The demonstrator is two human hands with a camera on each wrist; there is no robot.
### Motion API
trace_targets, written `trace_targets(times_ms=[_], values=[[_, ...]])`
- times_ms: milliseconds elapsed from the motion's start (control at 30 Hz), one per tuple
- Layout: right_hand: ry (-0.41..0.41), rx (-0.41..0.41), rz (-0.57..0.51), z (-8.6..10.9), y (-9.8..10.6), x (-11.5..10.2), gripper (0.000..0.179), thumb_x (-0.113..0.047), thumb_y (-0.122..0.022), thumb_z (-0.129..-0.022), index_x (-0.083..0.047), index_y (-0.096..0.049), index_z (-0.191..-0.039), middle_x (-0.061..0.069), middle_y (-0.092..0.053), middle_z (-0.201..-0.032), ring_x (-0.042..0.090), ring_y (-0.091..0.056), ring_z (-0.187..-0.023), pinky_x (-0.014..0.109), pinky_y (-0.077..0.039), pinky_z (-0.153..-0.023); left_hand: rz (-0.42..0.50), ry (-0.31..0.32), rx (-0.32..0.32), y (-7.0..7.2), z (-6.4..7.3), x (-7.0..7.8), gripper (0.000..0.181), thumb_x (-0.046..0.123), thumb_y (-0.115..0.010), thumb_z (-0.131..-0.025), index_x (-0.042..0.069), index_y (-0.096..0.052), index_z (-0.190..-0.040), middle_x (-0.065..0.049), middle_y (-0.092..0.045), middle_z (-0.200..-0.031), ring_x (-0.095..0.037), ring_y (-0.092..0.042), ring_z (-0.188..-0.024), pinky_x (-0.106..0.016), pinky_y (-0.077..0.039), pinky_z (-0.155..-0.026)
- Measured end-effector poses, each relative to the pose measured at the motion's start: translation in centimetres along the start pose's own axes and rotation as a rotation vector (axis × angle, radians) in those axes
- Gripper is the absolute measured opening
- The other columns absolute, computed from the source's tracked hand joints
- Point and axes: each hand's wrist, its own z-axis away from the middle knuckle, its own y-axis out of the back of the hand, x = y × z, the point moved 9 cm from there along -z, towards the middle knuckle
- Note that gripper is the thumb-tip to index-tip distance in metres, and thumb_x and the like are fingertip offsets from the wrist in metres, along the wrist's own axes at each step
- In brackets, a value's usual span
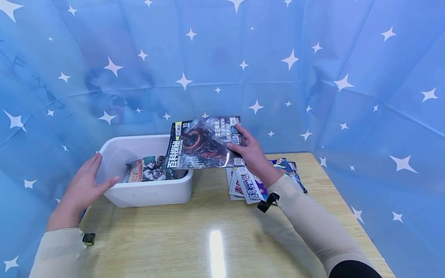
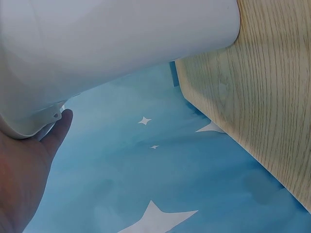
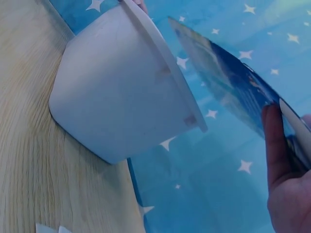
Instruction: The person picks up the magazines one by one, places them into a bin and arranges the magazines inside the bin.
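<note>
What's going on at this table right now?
A person is handling magazines. Their right hand holds a magazine in the air, with its left part over the right side of a white bin. Their left hand is at the bin's left rim. At least one other magazine lies inside the bin, and a loose, overlapping pile lies on the table to its right.

The left forearm (image 1: 57,249) angles up at the front left of the white tub (image 1: 149,195); the left hand (image 1: 83,185) touches its left rim, fingers extended, thumb spread toward the front. The right forearm (image 1: 306,220) reaches in from the tub's right, the right hand (image 1: 255,154) pinching, thumb uppermost, fingers beneath.
</note>
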Motion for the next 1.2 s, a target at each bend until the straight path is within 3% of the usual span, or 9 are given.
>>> trace_targets(times_ms=[167, 400, 733, 1000, 1200], values=[[0.000, -0.010, -0.013, -0.1, -1.0, 0.1, 0.084, -0.004, -0.078, -0.104, -0.037, -0.041, -0.172, 0.001, -0.020, -0.184, 0.022, -0.071, -0.112, 0.031, -0.065, -0.090, -0.003, 0.006, -0.001, 0.0, 0.0, 0.0, 0.113, 0.058, -0.071, -0.105, -0.004, -0.007, -0.174, -0.034, -0.008, -0.180, -0.061, -0.010, -0.163, -0.088, -0.018, -0.119], [0.014, -0.032, -0.068, -0.4, -2.4, -0.1, 0.085, -0.002, -0.078, -0.103, -0.036, -0.042, -0.172, 0.008, -0.043, -0.172, 0.023, -0.073, -0.107, 0.030, -0.066, -0.088, 0.000, -0.003, 0.005, 0.1, 0.0, 0.1, 0.112, 0.057, -0.071, -0.105, -0.004, -0.008, -0.174, -0.034, -0.010, -0.179, -0.060, -0.010, -0.163, -0.087, -0.017, -0.121], [0.016, -0.041, -0.096, -0.9, -4.2, 0.2, 0.085, -0.001, -0.079, -0.101, -0.034, -0.044, -0.171, 0.012, -0.052, -0.164, 0.023, -0.073, -0.107, 0.031, -0.066, -0.087, 0.000, 0.001, 0.002, 0.1, 0.1, 0.2, 0.112, 0.057, -0.071, -0.105, -0.005, -0.008, -0.174, -0.034, -0.008, -0.179, -0.061, -0.010, -0.163, -0.088, -0.017, -0.120], [0.017, -0.057, -0.097, -1.1, -5.7, 0.1, 0.084, -0.001, -0.079, -0.102, -0.033, -0.043, -0.171, 0.009, -0.037, -0.177, 0.023, -0.072, -0.108, 0.029, -0.065, -0.087, 0.003, 0.012, 0.005, 0.0, 0.2, 0.1, 0.114, 0.059, -0.071, -0.104, -0.004, -0.007, -0.174, -0.034, -0.008, -0.180, -0.061, -0.011, -0.162, -0.088, -0.018, -0.119], [0.014, -0.078, -0.131, -1.3, -7.1, 0.0, 0.085, -0.001, -0.078, -0.102, -0.032, -0.042, -0.172, 0.012, -0.051, -0.166, 0.027, -0.073, -0.116, 0.032, -0.065, -0.091, 0.005, 0.040, -0.005, 0.0, 0.1, 0.2, 0.116, 0.063, -0.070, -0.103, -0.002, -0.005, -0.175, -0.034, -0.007, -0.179, -0.061, -0.010, -0.163, -0.089, -0.018, -0.118]])
